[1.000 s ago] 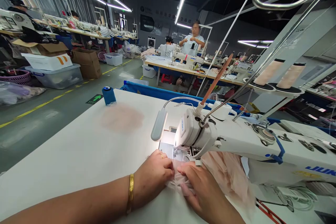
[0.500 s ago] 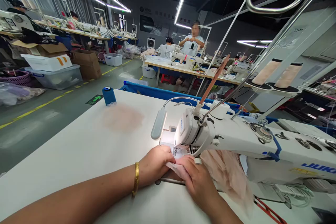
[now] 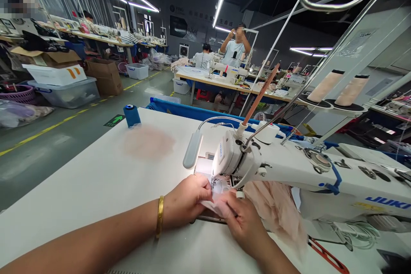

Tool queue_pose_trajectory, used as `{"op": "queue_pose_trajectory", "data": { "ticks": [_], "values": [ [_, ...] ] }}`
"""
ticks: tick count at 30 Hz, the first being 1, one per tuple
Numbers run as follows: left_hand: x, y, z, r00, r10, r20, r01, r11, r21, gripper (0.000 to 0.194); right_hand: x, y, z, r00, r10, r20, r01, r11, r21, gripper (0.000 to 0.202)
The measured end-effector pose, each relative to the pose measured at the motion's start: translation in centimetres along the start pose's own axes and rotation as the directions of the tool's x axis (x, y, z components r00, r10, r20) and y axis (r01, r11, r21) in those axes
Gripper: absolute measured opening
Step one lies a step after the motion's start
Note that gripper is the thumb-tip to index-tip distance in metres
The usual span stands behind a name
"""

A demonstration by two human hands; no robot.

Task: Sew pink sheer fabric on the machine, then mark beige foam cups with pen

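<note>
My left hand (image 3: pixel 190 197), a gold bangle on its wrist, pinches the edge of a thin pale pink fabric (image 3: pixel 214 206) just in front of the needle area. From the other side my right hand (image 3: pixel 240 216) grips the same piece, its fingers closed on it. Both hands sit close together under the head of a white sewing machine (image 3: pixel 234 154). More sheer pink fabric (image 3: pixel 276 207) lies bunched to the right of my right hand, beneath the machine arm. The machine's lamp (image 3: pixel 193 150) lights the spot. My fingers partly hide the held edge.
A blue thread cone (image 3: pixel 132 116) and a flat sheer pink piece (image 3: pixel 149 142) are on the white table (image 3: pixel 96 188). Orange-handled scissors or a similar tool (image 3: pixel 327 254) lie at the right. Two peach thread cones (image 3: pixel 326 86) stand above. A co-worker (image 3: pixel 236 45) stands behind another machine.
My hands stay at the needle area, with the right fingers shifted slightly on the fabric. The view has moved a little. The standing co-worker has raised both hands toward the head.
</note>
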State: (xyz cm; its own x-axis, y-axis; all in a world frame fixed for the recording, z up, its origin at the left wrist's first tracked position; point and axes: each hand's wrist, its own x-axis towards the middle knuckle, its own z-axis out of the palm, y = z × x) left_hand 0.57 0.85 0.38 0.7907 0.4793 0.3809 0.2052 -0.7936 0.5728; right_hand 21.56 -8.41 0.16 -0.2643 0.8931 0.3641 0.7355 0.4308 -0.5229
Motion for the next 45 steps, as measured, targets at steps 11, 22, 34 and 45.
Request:
{"op": "queue_pose_trajectory", "data": {
  "ticks": [11, 22, 34, 45],
  "values": [
    [-1.7, 0.8, 0.3, 0.982, 0.190, -0.008, -0.182, 0.950, 0.253, 0.022, -1.0, -0.3, -0.8, 0.963, -0.225, 0.146, 0.250, 0.950, -0.185, 0.013],
    [-1.1, -0.6, 0.3, 0.989, 0.147, 0.036, -0.150, 0.927, 0.343, 0.015, -0.6, 0.7, -0.1, 0.970, -0.212, 0.118, 0.237, 0.933, -0.272, 0.037],
    [-1.1, 0.1, -0.3, 0.949, 0.290, 0.122, -0.315, 0.865, 0.390, 0.022, -0.8, 0.5, 0.2, 0.956, -0.284, 0.071, 0.292, 0.918, -0.269, 0.031],
    [-0.8, -1.3, 0.1, 0.954, 0.287, 0.083, -0.297, 0.883, 0.364, 0.010, 0.1, 0.5, 0.4, 0.958, -0.286, -0.011, 0.268, 0.909, -0.318, 0.031]
  ]
}}
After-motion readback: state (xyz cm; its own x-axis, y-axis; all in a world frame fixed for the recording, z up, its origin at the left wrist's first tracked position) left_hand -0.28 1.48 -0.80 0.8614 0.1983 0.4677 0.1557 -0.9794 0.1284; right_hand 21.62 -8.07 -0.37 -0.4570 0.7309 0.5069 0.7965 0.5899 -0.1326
